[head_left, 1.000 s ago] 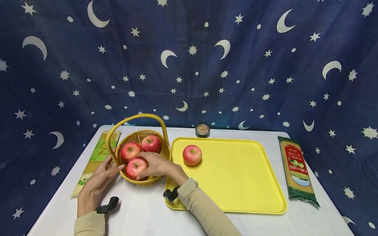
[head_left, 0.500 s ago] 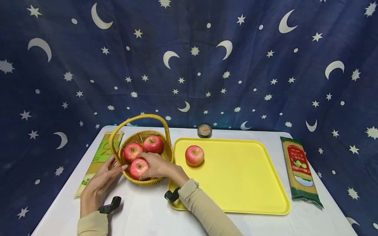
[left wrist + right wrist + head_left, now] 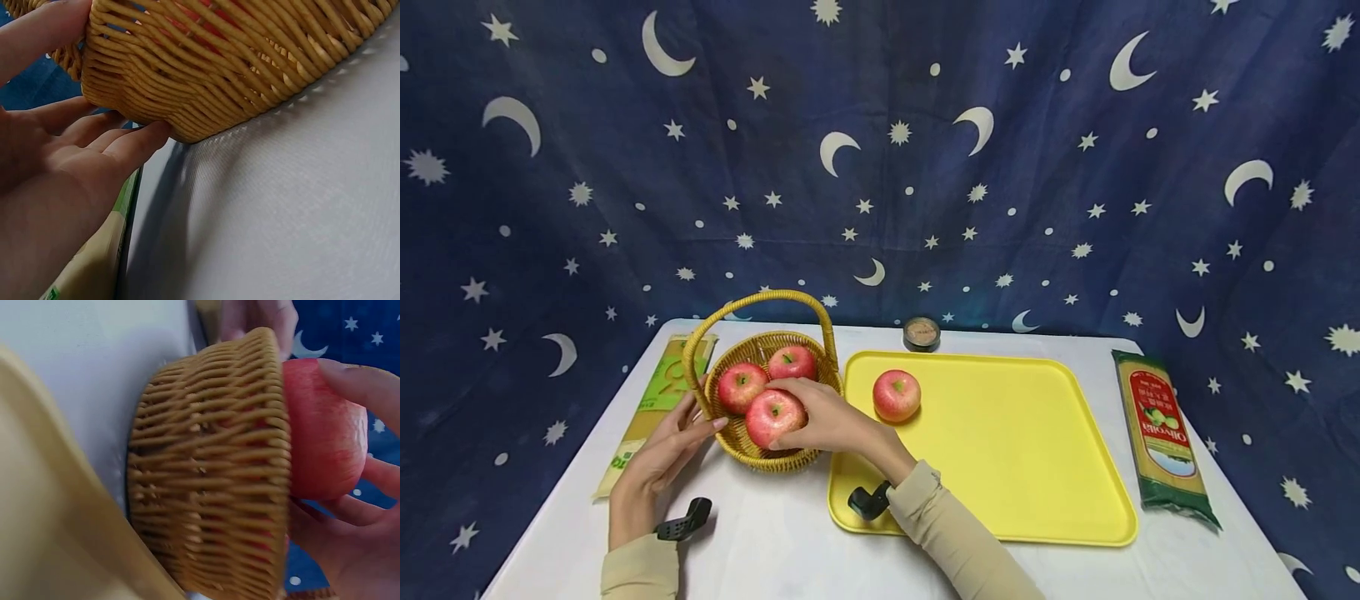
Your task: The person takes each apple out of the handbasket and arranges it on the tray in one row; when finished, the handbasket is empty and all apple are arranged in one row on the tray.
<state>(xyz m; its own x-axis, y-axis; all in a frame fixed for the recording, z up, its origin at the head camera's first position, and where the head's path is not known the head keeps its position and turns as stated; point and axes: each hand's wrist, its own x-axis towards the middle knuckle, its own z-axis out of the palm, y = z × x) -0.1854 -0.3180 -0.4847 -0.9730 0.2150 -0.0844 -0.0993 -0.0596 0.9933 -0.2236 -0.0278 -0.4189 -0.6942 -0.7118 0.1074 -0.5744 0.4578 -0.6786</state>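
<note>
The left hand (image 3: 658, 458), spread wide, touches the basket (image 3: 206, 444) at 8 o'clock, apparently steadying it while the right hand (image 3: 835, 421) grips an apple (image 3: 772, 418), partly protruding, at 6 o'clock.

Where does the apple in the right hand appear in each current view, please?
Head: the held apple is left of centre, below the middle, in the right hand.
Left wrist: not identifiable; only some red shows through the basket.
Right wrist: the held apple is right of centre, slightly above the middle.
Shared landmark: the basket, visible in all three views.
</note>
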